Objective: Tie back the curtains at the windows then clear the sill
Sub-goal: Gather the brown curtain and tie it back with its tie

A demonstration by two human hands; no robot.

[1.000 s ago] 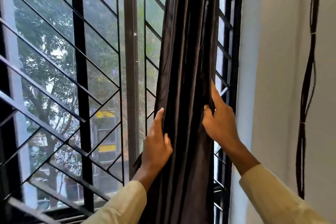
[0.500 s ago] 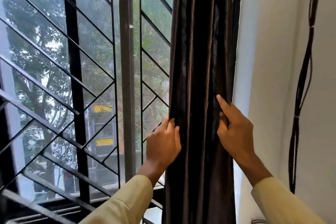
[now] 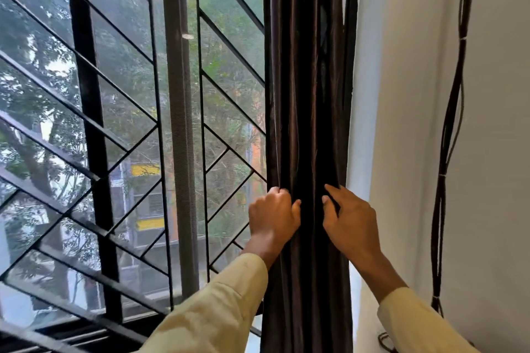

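A dark brown curtain (image 3: 307, 94) hangs bunched into a narrow column at the right edge of the window. My left hand (image 3: 272, 218) grips its left folds, fingers curled around the cloth's edge. My right hand (image 3: 351, 219) presses on the right folds, thumb and fingers pinching the cloth. Both hands are at the same height, close together, with a strip of curtain between them. Cream sleeves cover both forearms. The sill is mostly hidden by my arms and the curtain.
A black metal grille (image 3: 89, 123) with diagonal bars covers the window, with a grey frame post (image 3: 179, 123) in the middle. A white wall (image 3: 415, 123) stands right of the curtain. Dark cables (image 3: 450, 123) hang down the wall.
The curtain has been pushed right and gathered tighter against the wall. Both hands moved right and drew closer together, and more of the window now shows.
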